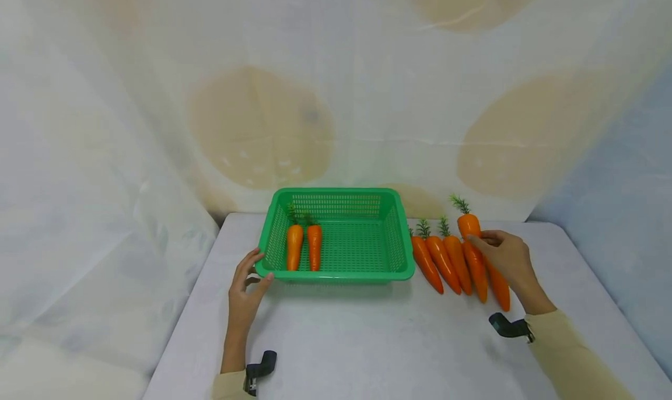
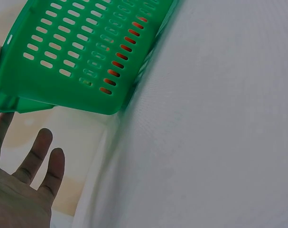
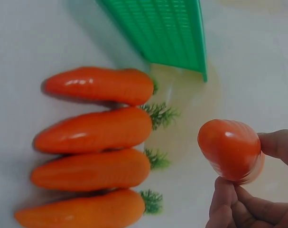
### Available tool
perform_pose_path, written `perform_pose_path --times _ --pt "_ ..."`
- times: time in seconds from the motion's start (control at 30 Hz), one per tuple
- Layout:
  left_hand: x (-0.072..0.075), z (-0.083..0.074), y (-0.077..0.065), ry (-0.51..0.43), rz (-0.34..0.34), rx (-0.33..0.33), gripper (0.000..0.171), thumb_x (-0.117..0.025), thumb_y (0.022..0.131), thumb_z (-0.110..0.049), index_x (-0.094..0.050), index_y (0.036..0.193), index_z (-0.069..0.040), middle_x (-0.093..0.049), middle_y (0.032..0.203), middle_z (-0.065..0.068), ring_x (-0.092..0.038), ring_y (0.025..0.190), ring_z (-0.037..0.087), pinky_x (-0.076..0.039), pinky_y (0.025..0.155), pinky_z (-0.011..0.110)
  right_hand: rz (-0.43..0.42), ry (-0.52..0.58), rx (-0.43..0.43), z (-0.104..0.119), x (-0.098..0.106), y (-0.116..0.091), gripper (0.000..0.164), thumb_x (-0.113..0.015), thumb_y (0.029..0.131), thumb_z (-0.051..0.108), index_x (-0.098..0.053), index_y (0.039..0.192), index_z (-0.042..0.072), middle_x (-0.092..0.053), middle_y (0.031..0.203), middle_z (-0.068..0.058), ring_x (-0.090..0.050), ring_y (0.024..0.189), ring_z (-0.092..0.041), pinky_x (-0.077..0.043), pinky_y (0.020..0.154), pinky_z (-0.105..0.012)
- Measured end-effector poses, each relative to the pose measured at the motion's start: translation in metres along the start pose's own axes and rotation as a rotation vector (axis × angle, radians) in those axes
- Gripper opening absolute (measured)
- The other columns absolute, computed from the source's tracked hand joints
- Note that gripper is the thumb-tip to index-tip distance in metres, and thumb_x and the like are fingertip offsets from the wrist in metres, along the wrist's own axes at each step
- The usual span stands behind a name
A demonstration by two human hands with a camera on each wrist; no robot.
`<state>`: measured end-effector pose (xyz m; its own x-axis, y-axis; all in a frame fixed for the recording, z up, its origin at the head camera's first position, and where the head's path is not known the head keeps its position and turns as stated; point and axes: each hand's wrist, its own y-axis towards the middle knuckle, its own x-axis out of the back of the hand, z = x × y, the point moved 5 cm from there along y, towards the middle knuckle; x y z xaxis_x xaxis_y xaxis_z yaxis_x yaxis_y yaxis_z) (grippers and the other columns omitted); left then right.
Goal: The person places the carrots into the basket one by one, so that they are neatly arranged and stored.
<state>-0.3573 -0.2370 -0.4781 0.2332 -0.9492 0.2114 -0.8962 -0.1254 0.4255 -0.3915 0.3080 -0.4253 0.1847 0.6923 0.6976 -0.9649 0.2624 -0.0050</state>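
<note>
My right hand (image 1: 501,254) pinches an orange carrot (image 1: 469,225) by its side, between thumb and fingers; in the right wrist view this carrot (image 3: 231,147) appears nearly end-on, apart from the others. Several more carrots (image 1: 442,257) lie side by side on the table under and left of that hand, green tops toward the wall. A green slotted basket (image 1: 336,276) stands left of them, with two carrots (image 1: 295,245) lying along its left side. At its left front corner, my left hand (image 1: 245,292) holds the rim with thumb and finger, other fingers (image 2: 37,152) spread away from it.
The white table (image 1: 341,341) extends in front of the basket toward me. A pale sheet with tan spots (image 1: 262,126) hangs close behind the basket. Blue-grey sheeting (image 1: 619,213) rises at the right, and a white sheet (image 1: 105,213) at the left.
</note>
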Motion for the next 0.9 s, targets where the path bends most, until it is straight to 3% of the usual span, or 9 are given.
perform_pose_path --times 0.3,0.57,0.9 --pt "-0.003 0.001 0.002 -0.019 0.012 -0.014 0.050 -0.071 0.094 -0.009 -0.056 0.141 -0.005 -0.043 0.153 0.006 -0.051 0.109 0.026 -0.045 0.086 0.049 0.065 0.036 -0.009 0.020 -0.015 0.000 0.082 -0.058 0.091 0.066 -0.057 0.135 -0.004 -0.061 0.125 -0.027 -0.056 0.111 -0.041 -0.048 0.091 -0.055" --pt "-0.002 -0.002 0.002 -0.011 0.000 -0.019 0.049 -0.071 0.093 -0.008 -0.056 0.140 -0.004 -0.043 0.153 0.009 -0.052 0.108 0.026 -0.044 0.087 0.056 0.101 0.060 0.069 0.045 -0.028 0.003 0.079 -0.060 0.092 0.063 -0.057 0.135 -0.003 -0.062 0.124 -0.025 -0.057 0.108 -0.038 -0.050 0.089 -0.051" --pt "0.000 -0.001 -0.001 0.006 0.005 -0.009 0.050 -0.072 0.093 -0.008 -0.056 0.140 -0.003 -0.043 0.153 0.009 -0.051 0.107 0.028 -0.045 0.087 0.049 0.170 0.093 0.088 0.066 -0.048 0.001 0.074 -0.062 0.091 0.062 -0.059 0.134 0.002 -0.063 0.122 -0.019 -0.057 0.110 -0.036 -0.050 0.088 -0.049"
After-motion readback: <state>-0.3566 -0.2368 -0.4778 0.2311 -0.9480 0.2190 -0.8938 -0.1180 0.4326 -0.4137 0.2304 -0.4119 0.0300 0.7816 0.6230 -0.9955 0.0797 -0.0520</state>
